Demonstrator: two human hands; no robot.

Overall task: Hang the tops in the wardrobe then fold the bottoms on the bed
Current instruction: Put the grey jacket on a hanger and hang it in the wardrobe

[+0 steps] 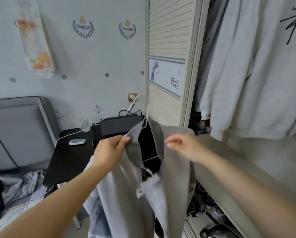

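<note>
A grey top [140, 182] is pinched at its ribbed collar by the left hand [109, 148] at frame centre; the right hand [183, 145] (blurred) is held beside it, fingers apart and holding nothing.

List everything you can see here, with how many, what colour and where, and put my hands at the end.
grey top: one, grey, centre, on a hanger
hanger: one, white hook, above the top's collar
hung garments: several, pale grey, in the wardrobe on the right
wardrobe door: one, cream, slatted, centre
side table: one, black, left of centre
black box: one, on the side table
clothes pile: grey, lower left
poster: one, orange and white, on the wall
left hand: grips the collar
right hand: blurred, fingers relaxed, beside the collar
</note>
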